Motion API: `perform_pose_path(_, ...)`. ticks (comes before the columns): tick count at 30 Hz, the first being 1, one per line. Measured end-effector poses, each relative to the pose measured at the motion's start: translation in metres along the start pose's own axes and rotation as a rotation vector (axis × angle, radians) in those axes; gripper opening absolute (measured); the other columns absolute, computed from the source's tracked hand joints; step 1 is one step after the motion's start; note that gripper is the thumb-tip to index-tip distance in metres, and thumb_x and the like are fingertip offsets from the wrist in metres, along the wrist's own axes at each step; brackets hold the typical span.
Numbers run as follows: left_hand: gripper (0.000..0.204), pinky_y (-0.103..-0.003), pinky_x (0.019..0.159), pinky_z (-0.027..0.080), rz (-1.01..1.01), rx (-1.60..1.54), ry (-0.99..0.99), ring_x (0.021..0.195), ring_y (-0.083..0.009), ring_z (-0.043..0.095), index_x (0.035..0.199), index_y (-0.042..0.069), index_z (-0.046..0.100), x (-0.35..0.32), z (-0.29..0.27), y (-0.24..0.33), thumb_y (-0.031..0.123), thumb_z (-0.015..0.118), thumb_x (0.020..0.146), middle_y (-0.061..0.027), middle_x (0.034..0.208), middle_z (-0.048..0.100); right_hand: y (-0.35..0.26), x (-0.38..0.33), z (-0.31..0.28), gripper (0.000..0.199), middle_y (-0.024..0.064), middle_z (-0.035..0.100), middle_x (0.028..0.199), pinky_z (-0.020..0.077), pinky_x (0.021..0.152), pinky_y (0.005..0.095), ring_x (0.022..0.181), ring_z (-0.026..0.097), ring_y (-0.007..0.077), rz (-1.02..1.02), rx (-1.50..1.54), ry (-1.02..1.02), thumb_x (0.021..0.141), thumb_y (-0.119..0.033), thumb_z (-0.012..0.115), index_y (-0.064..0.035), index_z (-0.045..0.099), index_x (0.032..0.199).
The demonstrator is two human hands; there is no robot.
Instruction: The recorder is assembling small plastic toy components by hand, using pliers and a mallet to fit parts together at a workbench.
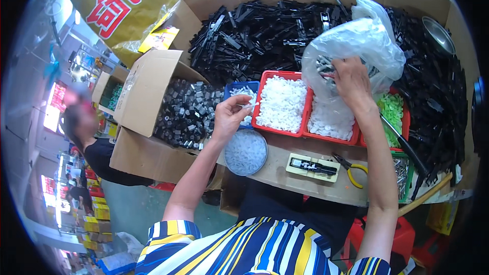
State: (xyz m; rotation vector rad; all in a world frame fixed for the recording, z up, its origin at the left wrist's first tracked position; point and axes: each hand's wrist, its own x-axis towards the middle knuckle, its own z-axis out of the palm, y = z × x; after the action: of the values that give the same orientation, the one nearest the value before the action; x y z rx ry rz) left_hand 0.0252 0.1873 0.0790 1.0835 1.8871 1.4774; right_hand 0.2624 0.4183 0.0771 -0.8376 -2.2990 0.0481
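Observation:
My left hand (230,117) is closed in a pinch on a small pale plastic piece (249,106), above the edge of a blue tray (227,89) of white bits. My right hand (351,82) reaches into the mouth of a clear plastic bag (351,40) with small greyish parts inside. Its fingers curl down among them, and what they grip is hidden. The bag rests over the black parts and a red tray. In front, a cream fixture (291,168) holds a black part (317,167) on the cardboard work surface, beside yellow-handled pliers (353,169).
Red trays hold white pieces (280,104) and green pieces (391,117). A round tub (245,153) and a box of dark metallic blocks (186,114) stand to the left. Black parts (249,38) fill the big carton behind. A black-handled tool (407,147) leans at right; another person (97,142) is at left.

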Motion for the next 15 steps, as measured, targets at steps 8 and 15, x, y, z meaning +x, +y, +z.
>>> perform_pose_path(8, 0.011, -0.020, 0.067, 0.051, 0.113, 0.206, -0.044, 0.075, -0.0066, 0.063, 0.096, -0.002, 0.074, -0.016, 0.002, 0.011, 0.002, 0.074, 0.085, -0.0037, 0.091, 0.068, -0.008, 0.014, -0.021, 0.013, 0.0205, 0.067, 0.091, 0.0526, 0.079, 0.0482, 0.088, 0.067, 0.0388, -0.051, 0.048, 0.089, 0.081, -0.001, 0.054, 0.0022, 0.065, 0.087)
perform_pose_path(15, 0.014, -0.024, 0.058, 0.046, 0.283, 0.564, 0.028, 0.068, -0.0106, 0.062, 0.094, 0.000, 0.075, -0.059, -0.029, 0.021, 0.002, 0.075, 0.081, -0.0079, 0.085, 0.070, -0.003, -0.006, -0.040, 0.020, 0.0166, 0.066, 0.102, 0.0498, 0.083, 0.0469, 0.098, 0.064, 0.0371, -0.057, 0.122, -0.051, 0.082, -0.002, 0.056, -0.0003, 0.059, 0.101)
